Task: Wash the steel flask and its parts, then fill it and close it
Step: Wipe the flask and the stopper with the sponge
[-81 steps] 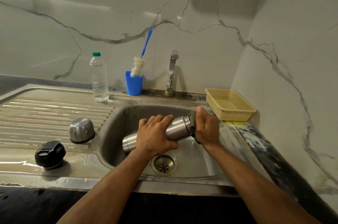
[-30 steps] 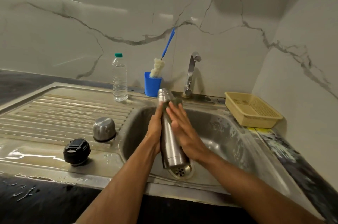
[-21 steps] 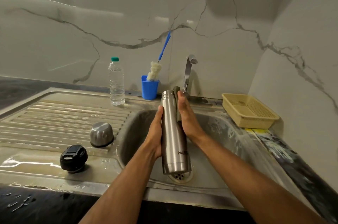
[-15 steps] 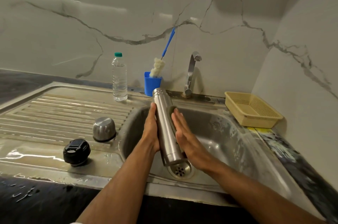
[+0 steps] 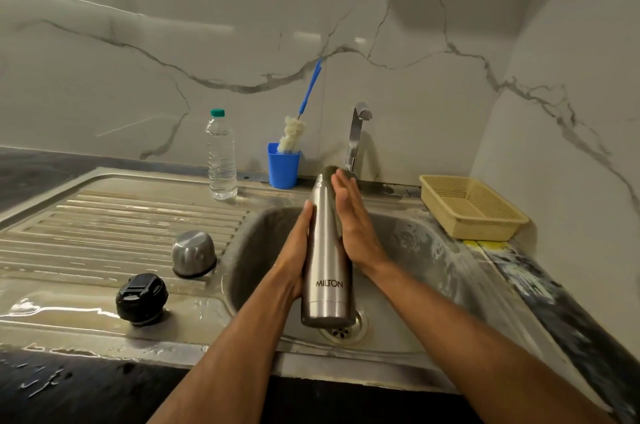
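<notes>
Straight fingers (image 5: 337, 188) of the right hand (image 5: 349, 226) and the flat left hand (image 5: 298, 247) press the upright flask (image 5: 325, 250) between them, centre frame above the sink (image 5: 433, 250); steel cup (image 5: 194, 252) and black lid (image 5: 142, 297) lower left.

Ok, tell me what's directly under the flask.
The steel flask, pressed between the left hand and right hand, hangs above the sink drain. The flask's base covers part of the drain; only its front holes show.
</notes>
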